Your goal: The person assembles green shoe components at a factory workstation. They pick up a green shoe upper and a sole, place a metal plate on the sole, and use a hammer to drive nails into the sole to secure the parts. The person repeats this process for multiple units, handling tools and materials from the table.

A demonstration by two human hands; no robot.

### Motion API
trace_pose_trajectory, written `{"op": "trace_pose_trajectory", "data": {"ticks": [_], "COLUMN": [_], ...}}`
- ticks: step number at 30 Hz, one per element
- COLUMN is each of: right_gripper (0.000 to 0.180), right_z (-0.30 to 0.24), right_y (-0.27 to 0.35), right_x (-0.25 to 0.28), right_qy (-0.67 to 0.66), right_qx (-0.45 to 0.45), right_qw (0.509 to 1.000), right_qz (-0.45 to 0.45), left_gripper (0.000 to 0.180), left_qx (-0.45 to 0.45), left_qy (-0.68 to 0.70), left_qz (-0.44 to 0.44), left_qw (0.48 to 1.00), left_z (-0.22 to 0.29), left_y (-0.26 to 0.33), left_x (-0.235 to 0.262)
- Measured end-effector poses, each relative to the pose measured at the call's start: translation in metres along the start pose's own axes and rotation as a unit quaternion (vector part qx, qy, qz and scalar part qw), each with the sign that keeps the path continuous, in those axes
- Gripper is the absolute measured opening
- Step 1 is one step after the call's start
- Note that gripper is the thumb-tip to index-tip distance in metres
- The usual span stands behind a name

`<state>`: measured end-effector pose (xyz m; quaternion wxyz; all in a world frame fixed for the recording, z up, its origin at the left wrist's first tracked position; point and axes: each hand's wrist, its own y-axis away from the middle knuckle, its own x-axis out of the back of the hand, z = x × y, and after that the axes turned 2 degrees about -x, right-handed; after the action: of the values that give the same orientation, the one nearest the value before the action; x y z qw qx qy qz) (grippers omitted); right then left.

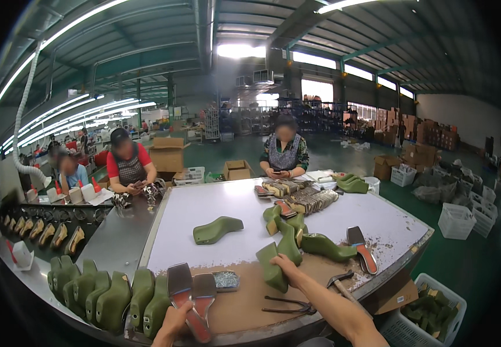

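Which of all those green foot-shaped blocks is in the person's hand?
The block in the right hand, just beyond the pincers; no hand holds any other.

Out there, left of the left hand (pixel 176 319), I have shoe lasts (pixel 111 298) lined up; beyond it, a lone last (pixel 218 230) on the worktable (pixel 172 231). Pincers (pixel 305 309) lie nearside of the right hand (pixel 285 266) — a hammer (pixel 340 278) to its right.
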<state>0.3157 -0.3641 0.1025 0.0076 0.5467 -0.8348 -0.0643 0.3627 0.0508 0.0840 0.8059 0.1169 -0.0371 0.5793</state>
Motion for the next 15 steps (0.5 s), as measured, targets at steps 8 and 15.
{"op": "trace_pose_trajectory", "data": {"ticks": [8, 15], "right_gripper": [0.062, 0.063], "right_z": [-0.056, -0.023], "right_y": [0.142, 0.158], "right_x": [-0.064, -0.107], "right_qy": [-0.167, -0.111], "right_qx": [0.036, 0.020], "right_qw": [0.971, 0.979], "right_qz": [-0.166, -0.168], "left_gripper": [0.052, 0.053], "left_qx": [0.081, -0.006], "left_qy": [0.180, 0.240], "left_qz": [-0.203, -0.092], "left_qw": [0.959, 0.966], "left_z": [0.027, -0.014], "left_y": [0.006, 0.041], "left_x": [0.018, 0.001]}}
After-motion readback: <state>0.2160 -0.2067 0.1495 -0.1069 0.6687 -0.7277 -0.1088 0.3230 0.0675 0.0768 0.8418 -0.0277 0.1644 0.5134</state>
